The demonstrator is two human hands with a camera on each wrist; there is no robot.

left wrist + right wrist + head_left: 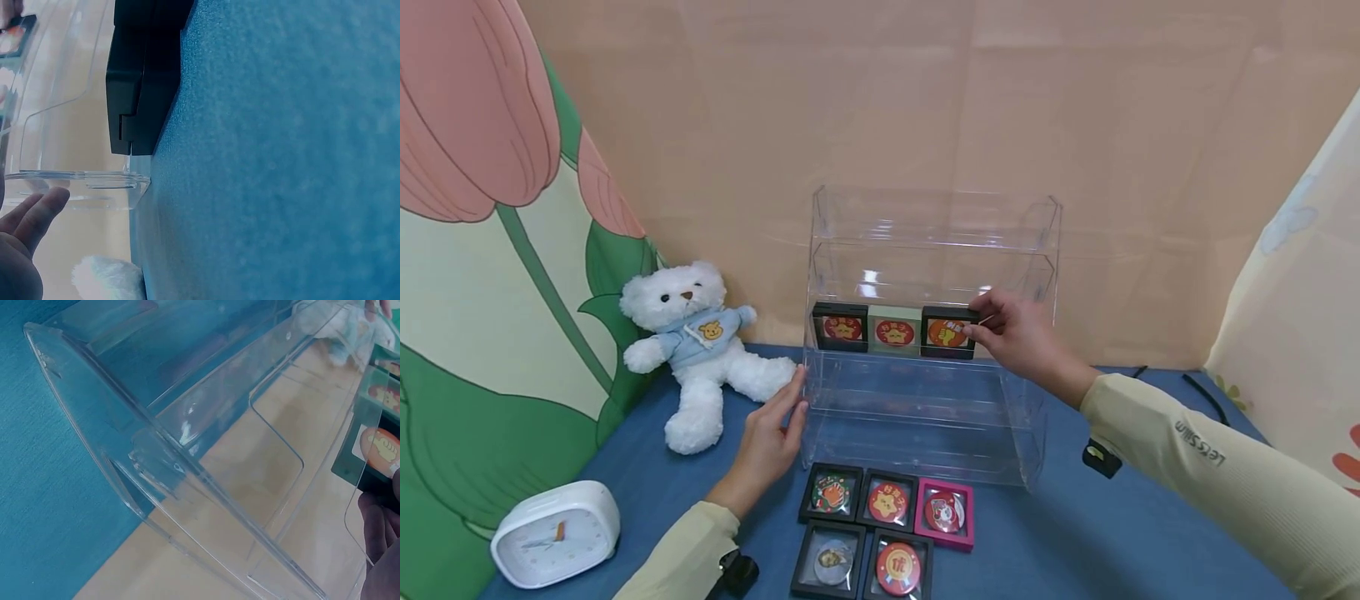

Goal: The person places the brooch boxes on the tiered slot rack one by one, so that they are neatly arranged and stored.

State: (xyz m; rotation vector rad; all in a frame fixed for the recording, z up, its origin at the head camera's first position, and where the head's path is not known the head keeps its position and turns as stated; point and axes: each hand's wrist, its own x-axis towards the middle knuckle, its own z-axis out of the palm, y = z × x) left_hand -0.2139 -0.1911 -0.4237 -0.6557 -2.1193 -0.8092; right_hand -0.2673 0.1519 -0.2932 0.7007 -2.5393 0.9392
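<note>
Right of centre in a clear rack (pixel 917 387), the nearer right hand (pixel 1022 337) pinches a black box (pixel 947 333) to its left; the left hand (pixel 767 442), fingers extended, touches the rack's left edge.

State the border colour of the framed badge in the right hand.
Black; the framed badge held by the right hand shows best in the head view.
</note>
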